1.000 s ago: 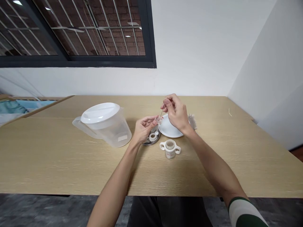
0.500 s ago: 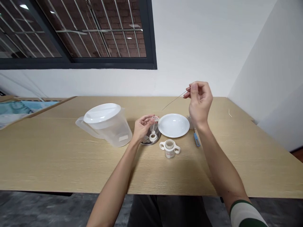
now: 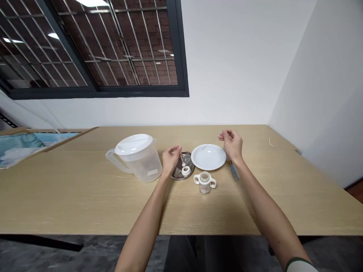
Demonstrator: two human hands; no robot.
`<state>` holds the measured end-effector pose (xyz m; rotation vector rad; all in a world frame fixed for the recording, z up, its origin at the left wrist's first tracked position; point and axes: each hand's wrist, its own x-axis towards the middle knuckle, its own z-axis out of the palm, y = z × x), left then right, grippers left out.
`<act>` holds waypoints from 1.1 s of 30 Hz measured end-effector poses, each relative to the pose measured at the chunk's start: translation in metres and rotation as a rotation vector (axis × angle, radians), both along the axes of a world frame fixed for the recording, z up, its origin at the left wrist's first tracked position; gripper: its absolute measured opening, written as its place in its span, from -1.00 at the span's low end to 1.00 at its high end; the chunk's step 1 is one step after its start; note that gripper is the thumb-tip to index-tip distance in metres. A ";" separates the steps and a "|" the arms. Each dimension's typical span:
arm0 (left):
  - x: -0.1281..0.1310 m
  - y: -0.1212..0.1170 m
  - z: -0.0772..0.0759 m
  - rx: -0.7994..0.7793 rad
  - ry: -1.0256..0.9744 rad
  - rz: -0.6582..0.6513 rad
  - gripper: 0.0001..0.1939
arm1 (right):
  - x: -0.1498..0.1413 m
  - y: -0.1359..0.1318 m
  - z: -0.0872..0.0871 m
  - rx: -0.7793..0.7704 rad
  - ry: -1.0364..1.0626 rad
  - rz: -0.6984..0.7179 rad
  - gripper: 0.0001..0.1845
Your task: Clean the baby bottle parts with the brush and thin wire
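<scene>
A thin metal wire (image 3: 211, 142) is pinched by its end between the fingertips of the right hand (image 3: 231, 143), a narrow grip, and slants out over the white plate (image 3: 208, 160), its far end above the plate's left part. So fine a wire held at one end could slip or whip if the grip loosens, and its tip could catch the plate. The left hand (image 3: 171, 159) is closed narrowly on a slim pale stem (image 3: 182, 159), whose exact form is too small to tell, above a steel dish (image 3: 189, 174). In the dish lie a white ring (image 3: 186, 170) and a small clear funnel-shaped piece (image 3: 177, 173); a dropped stem could knock them, and the ring might roll away. A two-handled white cup (image 3: 204, 182) stands just below the plate and dish, and a clear lidded jug (image 3: 138, 158) stands just beside the left hand, so a careless sideways move could tip either. A blue-handled tool (image 3: 234, 172) lies on the worktop (image 3: 85, 196) by the right wrist.
</scene>
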<state>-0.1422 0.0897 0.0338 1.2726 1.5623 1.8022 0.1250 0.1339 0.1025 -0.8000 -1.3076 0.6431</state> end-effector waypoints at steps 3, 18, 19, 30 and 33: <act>-0.003 0.001 0.001 0.006 -0.007 0.054 -0.43 | 0.019 0.009 -0.041 -0.124 0.018 -0.082 -0.59; -0.013 0.004 -0.015 -0.201 0.372 0.282 -0.56 | 0.052 0.009 -0.094 -0.253 -0.212 -0.285 -0.56; -0.013 0.005 -0.017 -0.209 0.397 0.276 -0.57 | 0.053 0.008 -0.095 -0.249 -0.264 -0.303 -0.56; -0.014 0.010 -0.025 -0.362 0.560 0.254 -0.56 | 0.055 0.002 -0.094 -0.152 -0.650 -0.260 -0.57; -0.012 0.008 -0.024 -0.400 0.616 0.241 -0.55 | 0.061 0.002 -0.090 -0.154 -0.670 -0.300 -0.54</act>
